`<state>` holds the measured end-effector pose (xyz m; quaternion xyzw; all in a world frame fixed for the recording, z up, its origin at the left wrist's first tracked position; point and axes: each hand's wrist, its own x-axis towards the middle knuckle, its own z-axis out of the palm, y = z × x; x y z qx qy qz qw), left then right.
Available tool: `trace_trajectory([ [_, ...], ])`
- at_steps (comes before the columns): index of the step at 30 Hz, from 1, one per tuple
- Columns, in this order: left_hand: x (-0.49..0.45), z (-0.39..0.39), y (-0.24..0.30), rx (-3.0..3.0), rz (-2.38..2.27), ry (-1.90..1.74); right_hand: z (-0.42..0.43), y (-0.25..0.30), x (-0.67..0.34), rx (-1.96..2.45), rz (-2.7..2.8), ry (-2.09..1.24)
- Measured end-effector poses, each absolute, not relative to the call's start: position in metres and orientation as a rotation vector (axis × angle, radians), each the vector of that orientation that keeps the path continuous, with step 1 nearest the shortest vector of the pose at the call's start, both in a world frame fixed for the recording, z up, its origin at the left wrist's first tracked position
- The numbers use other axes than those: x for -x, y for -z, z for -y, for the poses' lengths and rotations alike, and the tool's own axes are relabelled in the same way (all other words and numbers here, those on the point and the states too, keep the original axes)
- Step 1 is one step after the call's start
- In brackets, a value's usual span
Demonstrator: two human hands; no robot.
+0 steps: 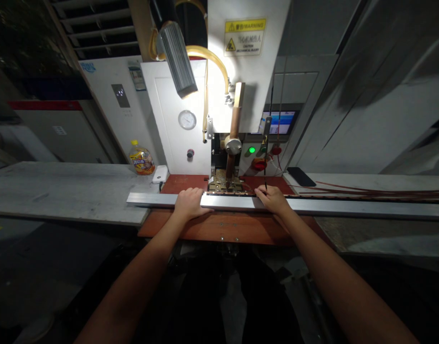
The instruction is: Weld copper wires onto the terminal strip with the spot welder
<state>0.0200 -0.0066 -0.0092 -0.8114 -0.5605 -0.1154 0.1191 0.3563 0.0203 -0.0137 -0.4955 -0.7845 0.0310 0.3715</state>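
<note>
A long silver aluminium bar (230, 201) lies crosswise on the reddish-brown work plate (205, 228), just in front of the machine's metal fixture (219, 184). Over the bar's left part my left hand (191, 203) is closed, fingers on the far side and thumb along the near side. My right hand (272, 198) is at the bar's right-middle part, thumb and fingertips pinched around the lower end of a thin dark rod (266, 167) that stands nearly upright. A narrow strip with copper-coloured bits runs along the bar's back edge. Copper-coloured electrode (230, 167) points down at the fixture.
Left of the machine stand a yellow-capped bottle (142, 158) and a small white box (160, 174) on the grey table (61, 191). A black phone (301, 176) and several long brown strips (366, 192) lie at right. A green light (252, 150) glows beside a lit screen (282, 123).
</note>
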Motion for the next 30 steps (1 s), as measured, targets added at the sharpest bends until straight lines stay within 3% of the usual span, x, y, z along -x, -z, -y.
trace_trajectory([
  [30, -0.027, -0.006, -0.004, 2.469, 1.765, 0.164, -0.036, 0.009, -0.361, 1.328, 2.089, -0.134],
])
